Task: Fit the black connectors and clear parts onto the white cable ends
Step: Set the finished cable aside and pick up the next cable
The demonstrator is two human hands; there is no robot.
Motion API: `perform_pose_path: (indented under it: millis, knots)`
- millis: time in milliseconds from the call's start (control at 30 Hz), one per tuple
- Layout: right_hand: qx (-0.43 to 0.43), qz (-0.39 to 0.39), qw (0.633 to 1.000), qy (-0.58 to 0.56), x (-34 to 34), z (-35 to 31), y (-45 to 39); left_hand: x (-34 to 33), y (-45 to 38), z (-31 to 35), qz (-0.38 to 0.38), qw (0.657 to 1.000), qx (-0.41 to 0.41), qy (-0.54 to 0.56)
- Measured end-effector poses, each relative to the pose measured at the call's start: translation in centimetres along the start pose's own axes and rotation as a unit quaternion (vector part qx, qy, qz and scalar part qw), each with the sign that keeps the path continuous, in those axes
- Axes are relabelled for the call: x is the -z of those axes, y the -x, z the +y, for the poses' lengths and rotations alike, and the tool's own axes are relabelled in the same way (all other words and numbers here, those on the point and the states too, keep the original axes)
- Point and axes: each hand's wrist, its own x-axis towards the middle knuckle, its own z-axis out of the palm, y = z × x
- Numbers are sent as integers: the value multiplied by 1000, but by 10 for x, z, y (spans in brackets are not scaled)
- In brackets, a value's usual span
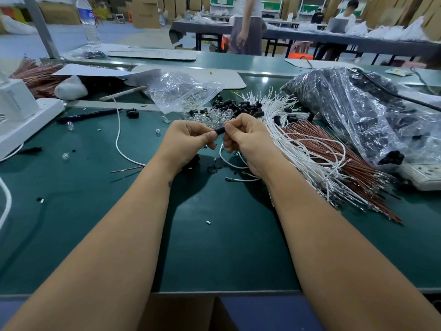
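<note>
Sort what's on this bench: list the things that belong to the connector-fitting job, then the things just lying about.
Job:
black connector, pinched between left hand and right hand
white cables
black connector pile
clear parts

Lying about:
water bottle
black pen
power strip
brown wires

**What we cannot see well**

Most of the black connector (220,130) hides between the fingers of the left hand (188,139) and the right hand (248,139); only a short bit shows. The white cable (229,163) goes up behind the right hand, so its end is hidden. The clear parts (212,117) are too small to tell apart. The big plastic bag (353,111) is shiny, and it perhaps holds dark pieces. The picture's edge cuts off the white box (16,111) on the left.
</note>
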Motion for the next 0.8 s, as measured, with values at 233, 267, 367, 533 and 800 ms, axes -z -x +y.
perform_pose_path:
  millis: [233, 267, 367, 533, 800]
  knots:
    - [-8, -11, 1000, -17, 1, -1, 0, 0, 0, 0, 3, 1000, -4, 7]
    - [-8, -10, 1000, -15, 1, -1, 0, -1, 0, 0, 4, 1000, -5, 8]
    - [-14, -3, 999, -29, -1, -3, 1, -1, 0, 0, 10, 1000, -6, 10]
    - [-41, -5, 989, -144, -8, -11, 3, -2, -2, 0, 38, 999, -7, 37]
    - [43, 46, 998, 18, -7, -9, 7, -3, 0, 3, 26, 999, -2, 25]
